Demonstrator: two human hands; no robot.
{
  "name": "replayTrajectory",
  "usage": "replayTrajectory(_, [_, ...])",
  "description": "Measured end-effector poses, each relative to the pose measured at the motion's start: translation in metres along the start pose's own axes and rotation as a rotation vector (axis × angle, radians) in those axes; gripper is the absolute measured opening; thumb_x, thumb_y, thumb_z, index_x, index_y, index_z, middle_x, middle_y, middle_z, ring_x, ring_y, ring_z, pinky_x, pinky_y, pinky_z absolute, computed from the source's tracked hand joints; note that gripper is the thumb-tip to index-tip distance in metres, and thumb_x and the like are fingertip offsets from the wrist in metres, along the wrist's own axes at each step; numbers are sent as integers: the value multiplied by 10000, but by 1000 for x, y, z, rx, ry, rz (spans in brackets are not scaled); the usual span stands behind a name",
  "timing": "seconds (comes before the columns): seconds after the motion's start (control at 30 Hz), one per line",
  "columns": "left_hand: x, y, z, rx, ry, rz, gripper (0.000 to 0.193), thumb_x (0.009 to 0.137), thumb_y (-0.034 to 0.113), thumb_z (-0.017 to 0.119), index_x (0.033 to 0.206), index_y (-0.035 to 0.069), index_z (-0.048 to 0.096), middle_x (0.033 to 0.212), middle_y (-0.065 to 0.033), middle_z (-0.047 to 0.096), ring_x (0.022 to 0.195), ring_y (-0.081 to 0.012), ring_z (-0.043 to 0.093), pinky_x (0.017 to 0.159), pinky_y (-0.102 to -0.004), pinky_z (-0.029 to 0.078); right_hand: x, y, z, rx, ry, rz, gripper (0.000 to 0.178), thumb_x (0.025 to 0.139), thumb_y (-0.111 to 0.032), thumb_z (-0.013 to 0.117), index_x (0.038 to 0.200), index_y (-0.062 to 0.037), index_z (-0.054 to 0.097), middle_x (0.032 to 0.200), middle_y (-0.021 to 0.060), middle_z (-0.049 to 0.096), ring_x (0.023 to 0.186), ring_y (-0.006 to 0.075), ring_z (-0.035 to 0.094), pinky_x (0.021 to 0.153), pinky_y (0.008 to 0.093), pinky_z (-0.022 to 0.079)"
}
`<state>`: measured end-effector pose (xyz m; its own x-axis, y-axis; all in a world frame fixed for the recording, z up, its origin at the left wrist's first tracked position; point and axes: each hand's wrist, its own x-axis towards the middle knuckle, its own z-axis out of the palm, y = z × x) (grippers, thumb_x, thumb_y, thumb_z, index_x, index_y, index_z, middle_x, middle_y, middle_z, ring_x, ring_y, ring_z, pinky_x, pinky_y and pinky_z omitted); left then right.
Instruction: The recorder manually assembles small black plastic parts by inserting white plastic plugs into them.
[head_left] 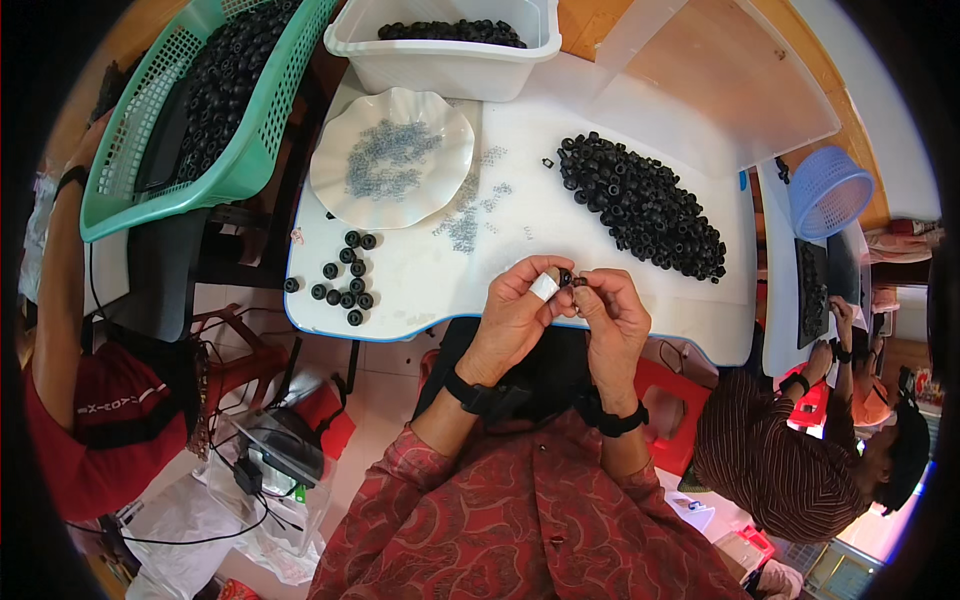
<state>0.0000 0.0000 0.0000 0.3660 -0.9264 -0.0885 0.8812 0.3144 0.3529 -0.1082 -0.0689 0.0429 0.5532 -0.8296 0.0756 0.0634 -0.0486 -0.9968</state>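
Observation:
My left hand (512, 318), with white tape around one finger, pinches a small black plastic piece (565, 277) above the table's near edge. Against it, the fingertips of my right hand (613, 318) close on another small dark piece (579, 283). The fingers partly cover both pieces, and whether they are joined I cannot tell. Beyond my right hand lies a heap of small black ring-like parts (640, 205). Tiny clear or silvery springs (463, 232) are strewn past my left hand, with more on a white wavy-rimmed plate (455, 150). Several rounded black pieces (347, 285) sit at the left.
A white tub (440, 75) of black parts stands at the table's far side. Left of it is a green basket (255, 150) of black parts. A translucent sheet (715, 85) and a blue basket (832, 192) are at the right. Other people sit on both sides.

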Motion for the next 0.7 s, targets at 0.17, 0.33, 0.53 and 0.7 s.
replayTrajectory(0.17, [2,-1,1,33,4,18,248,986,109,580,1200,-15,598,964,-59,659,771,-97,629,751,-283,557,1,-2,4,28,24,-15,115,915,46,629,1028,24,624,994,37,565,833,100,596,746,235,500])
replayTrajectory(0.33, [2,0,0,54,13,20,236,988,99,574,1195,-10,604,948,-41,649,777,-92,631,757,-280,563,2,-2,6,-1,39,-37,116,911,49,632,1025,26,622,991,39,564,830,104,600,743,237,503])
replayTrajectory(0.53, [0,0,2,76,7,20,234,988,96,573,1195,-7,606,951,-26,639,781,-87,630,766,-278,565,2,-3,5,-57,54,-57,112,904,46,642,1014,26,627,986,40,559,821,105,600,744,235,503])
replayTrajectory(0.7, [-1,-1,4,83,21,17,230,986,95,577,1190,-5,612,969,-21,635,784,-85,629,768,-277,564,1,-2,3,-84,63,-61,109,898,43,649,1004,24,632,986,42,561,809,105,601,740,232,503])
